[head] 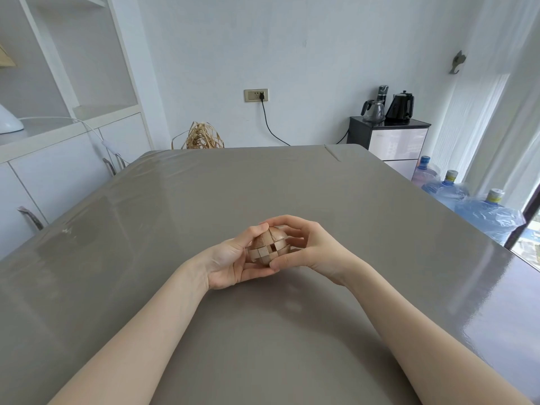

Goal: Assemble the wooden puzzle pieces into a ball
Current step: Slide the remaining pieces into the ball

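The wooden puzzle ball (268,245) sits between both hands, just above the grey surface (292,182). It is nearly round, so no long axis shows; a small square gap in its front faces the camera. The left hand (233,258) cups it from below and the left, thumb on top. The right hand (306,247) grasps its right side, fingers curled over it.

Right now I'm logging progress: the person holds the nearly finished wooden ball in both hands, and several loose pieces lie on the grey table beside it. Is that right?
Not quite. The head view shows no loose pieces on the grey table. The rest holds: the left hand and right hand both hold the nearly finished wooden ball, which still shows a small gap.
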`<state>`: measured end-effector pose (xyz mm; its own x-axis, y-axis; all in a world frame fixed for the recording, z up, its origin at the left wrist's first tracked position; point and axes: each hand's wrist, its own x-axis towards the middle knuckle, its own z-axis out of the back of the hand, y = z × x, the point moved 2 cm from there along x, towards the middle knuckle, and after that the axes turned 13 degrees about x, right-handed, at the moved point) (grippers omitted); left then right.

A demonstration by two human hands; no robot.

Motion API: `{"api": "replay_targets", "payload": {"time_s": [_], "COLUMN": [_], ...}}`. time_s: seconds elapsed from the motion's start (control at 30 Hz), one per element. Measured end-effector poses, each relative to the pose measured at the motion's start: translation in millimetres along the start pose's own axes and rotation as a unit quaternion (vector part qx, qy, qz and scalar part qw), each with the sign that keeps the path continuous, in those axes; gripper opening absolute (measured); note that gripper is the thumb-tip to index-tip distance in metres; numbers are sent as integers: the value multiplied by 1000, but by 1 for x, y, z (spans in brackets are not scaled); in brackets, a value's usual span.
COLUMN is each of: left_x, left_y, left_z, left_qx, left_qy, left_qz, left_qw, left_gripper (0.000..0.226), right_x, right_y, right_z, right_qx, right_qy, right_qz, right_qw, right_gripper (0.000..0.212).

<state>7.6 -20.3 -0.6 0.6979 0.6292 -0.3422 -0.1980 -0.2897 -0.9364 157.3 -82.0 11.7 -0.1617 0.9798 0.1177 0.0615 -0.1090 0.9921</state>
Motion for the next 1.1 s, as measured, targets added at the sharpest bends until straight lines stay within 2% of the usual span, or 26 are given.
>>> {"api": "replay_targets", "payload": {"time_s": [0.27,0.6,1.1], "left_x": [0,0,0], "left_y": [0,1,1], "left_z": [-1,1,-1], "left_qx": [32,31,22], "left_qy": [1,18,28], "left_qz": [-4,-2,-8], "left_qw": [999,999,999], "left_gripper": [50,61,66], "right_x": [2,5,3], "right_y": [-3,-6,-5], "right_z": [1,-2,-1], "right_qx": [-19,-50,26], "right_qy": [-13,-44,-34], "right_qz": [1,-2,15], "right_qw": [1000,998,999], "right_gripper": [55,58,56]}}
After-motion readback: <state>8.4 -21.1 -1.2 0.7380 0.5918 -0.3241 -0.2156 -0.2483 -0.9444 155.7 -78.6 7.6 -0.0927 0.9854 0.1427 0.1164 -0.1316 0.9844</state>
